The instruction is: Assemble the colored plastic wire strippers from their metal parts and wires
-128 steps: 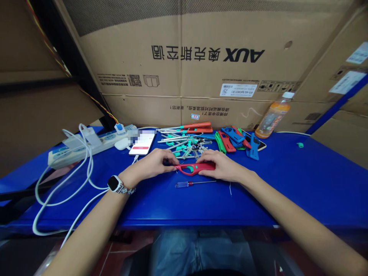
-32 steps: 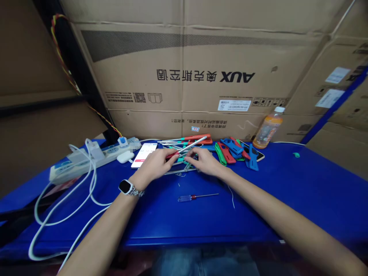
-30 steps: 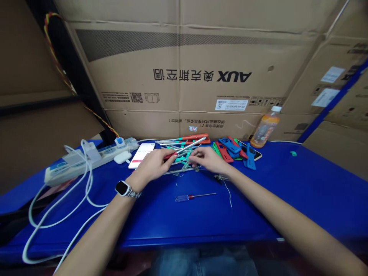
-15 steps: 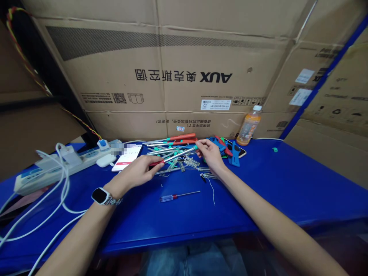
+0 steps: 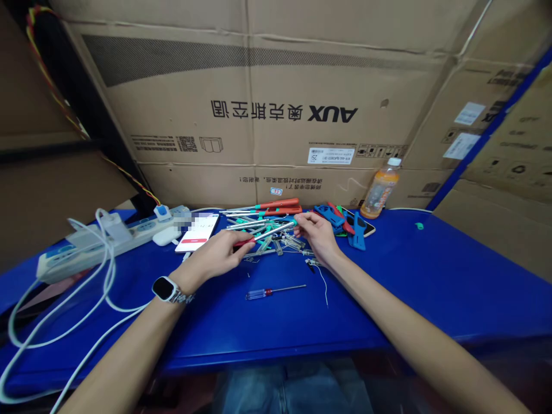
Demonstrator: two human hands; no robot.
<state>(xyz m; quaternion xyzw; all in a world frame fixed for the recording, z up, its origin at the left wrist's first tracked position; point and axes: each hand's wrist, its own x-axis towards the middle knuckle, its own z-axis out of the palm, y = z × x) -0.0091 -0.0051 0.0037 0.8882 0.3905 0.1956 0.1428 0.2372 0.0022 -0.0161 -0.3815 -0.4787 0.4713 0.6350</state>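
A slim metal rod with a red end and a green end [image 5: 278, 230] is held slanted between my two hands, above a pile of parts. My left hand [image 5: 224, 250], with a watch on the wrist, pinches its red end. Closed fingertips of my right hand [image 5: 317, 234] grip the green end. Beneath lie several green-and-clear small parts [image 5: 278, 247] and metal rods. Red-handled rods [image 5: 278, 204] lie behind them. Nearer me on the blue table [image 5: 345, 328] rests a screwdriver [image 5: 259, 294] with a clear and red handle. A thin white wire [image 5: 324, 282] lies below my right hand.
To the right are blue clamp-like tools [image 5: 357, 233] beside a phone, and an orange drink bottle [image 5: 380, 190]. On the left are a lit phone [image 5: 198, 233], a power strip [image 5: 142, 229] and looped white cables [image 5: 107, 270]. A large cardboard box [image 5: 284, 69] walls off the back.
The whole view has shifted slightly, so everything sits a little further right. Both hands keep their hold on the rod, with little other visible movement.
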